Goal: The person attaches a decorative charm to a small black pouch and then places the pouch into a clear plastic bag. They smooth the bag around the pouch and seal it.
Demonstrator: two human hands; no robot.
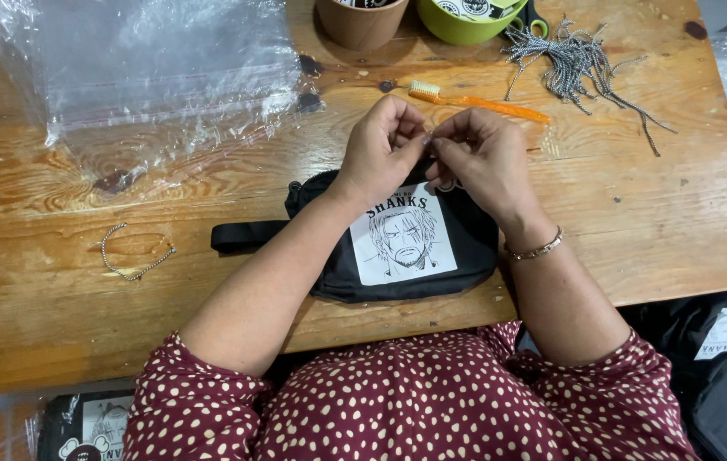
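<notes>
A black pouch bag (457,256) with a white printed drawing patch lies on the wooden table (56,299) right in front of me. My left hand (380,149) and my right hand (483,158) meet above the bag's top edge, fingertips pinched together on something small there; what it is cannot be made out. A metal bracelet is on my right wrist. The bag's black strap (248,236) sticks out to the left.
Clear plastic bags (150,68) lie at the far left. An orange toothbrush (474,102), a bundle of grey cords (577,60), a brown cup (359,21) and a green bowl (466,21) sit at the back. A small chain (134,256) lies left. More black bags (722,367) rest below the table's right edge.
</notes>
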